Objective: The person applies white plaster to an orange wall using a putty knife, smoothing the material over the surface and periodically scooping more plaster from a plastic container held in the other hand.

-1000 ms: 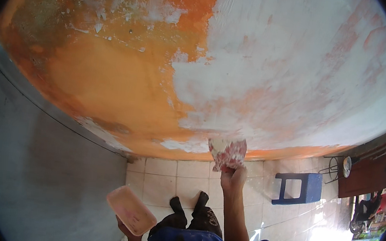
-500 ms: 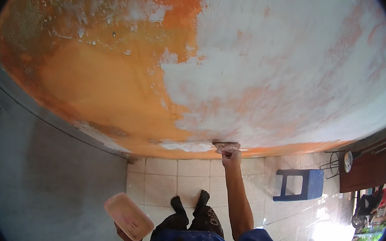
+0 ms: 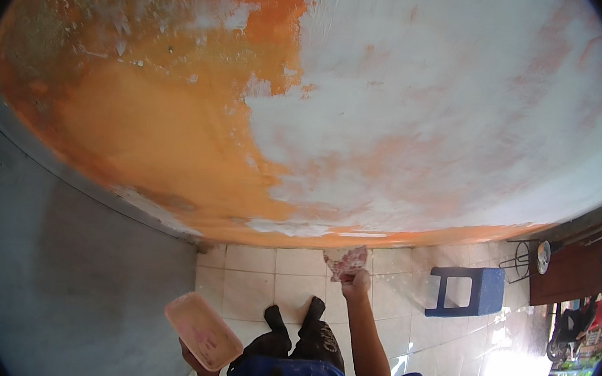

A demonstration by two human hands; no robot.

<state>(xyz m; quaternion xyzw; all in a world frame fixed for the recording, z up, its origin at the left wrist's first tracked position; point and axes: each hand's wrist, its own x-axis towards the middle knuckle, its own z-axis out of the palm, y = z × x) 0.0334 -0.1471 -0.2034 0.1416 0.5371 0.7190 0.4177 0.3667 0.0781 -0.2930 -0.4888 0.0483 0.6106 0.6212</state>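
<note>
My right hand [image 3: 356, 285] grips a putty-smeared scraper [image 3: 343, 263], its blade held just off the foot of the wall, above the tiles. In my left hand [image 3: 193, 359], low at the left, is a shallow pinkish plastic tub [image 3: 186, 314] with pink-white smears inside; most of those fingers are hidden under it. The wall [image 3: 414, 90] ahead is coated whitish over its right side. Bare orange paint [image 3: 147, 120], with rough flaked patches, covers its left side. A short white streak [image 3: 362, 235] lies on the orange band along its bottom.
A blue plastic stool [image 3: 489, 292] lies sideways in view on the tiled floor [image 3: 247, 285], right of my arm. Beyond it are a wire-legged stand [image 3: 521, 259] and a brown wooden panel [image 3: 575, 264]. A grey wall [image 3: 102, 262] borders the left. A motorcycle [image 3: 563, 333] stands outside.
My right hand has drawn the scraper back from the wall toward me and turned its blade. A white streak now shows where it was. The tub has shifted slightly.
</note>
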